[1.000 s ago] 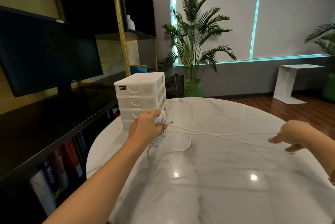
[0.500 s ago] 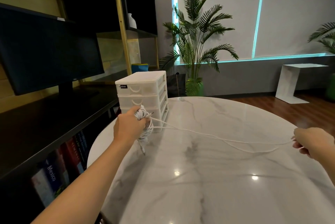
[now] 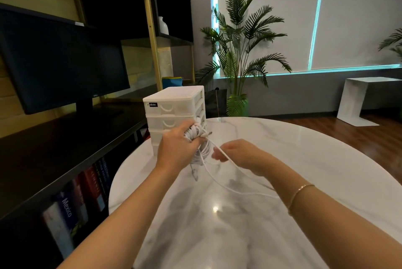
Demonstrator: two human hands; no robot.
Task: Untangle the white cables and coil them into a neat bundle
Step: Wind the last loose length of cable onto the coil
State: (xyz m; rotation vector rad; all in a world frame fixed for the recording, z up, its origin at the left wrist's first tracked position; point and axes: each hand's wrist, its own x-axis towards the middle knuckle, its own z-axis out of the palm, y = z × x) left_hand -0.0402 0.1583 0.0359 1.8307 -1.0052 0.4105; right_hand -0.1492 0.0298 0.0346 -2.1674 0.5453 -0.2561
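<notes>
Now, step in hand: winding the next loop of white cable (image 3: 219, 178) onto the coil (image 3: 196, 138), as I judge it.
Left hand (image 3: 176, 147): fingers curled round the coil, holding it above the marble tabletop (image 3: 293, 160), just in front of the white drawer unit (image 3: 174, 107).
Right hand (image 3: 236, 152): close beside the coil, pinching the free strand between thumb and fingers.
Free strand: runs from the coil through the right hand, then sags in 1 long curve onto the tabletop toward the right forearm.
Loose ends: 1 plug (image 3: 209, 133) sticks out at the coil's top; another (image 3: 195, 174) dangles below it.
Doing it well: lay each turn beside the last at matching loop size, let the strand slide through the pinch without twisting, and keep the left grip firm so earlier turns do not spring off.
Risk: the dangling end could snag the incoming loop.
</notes>
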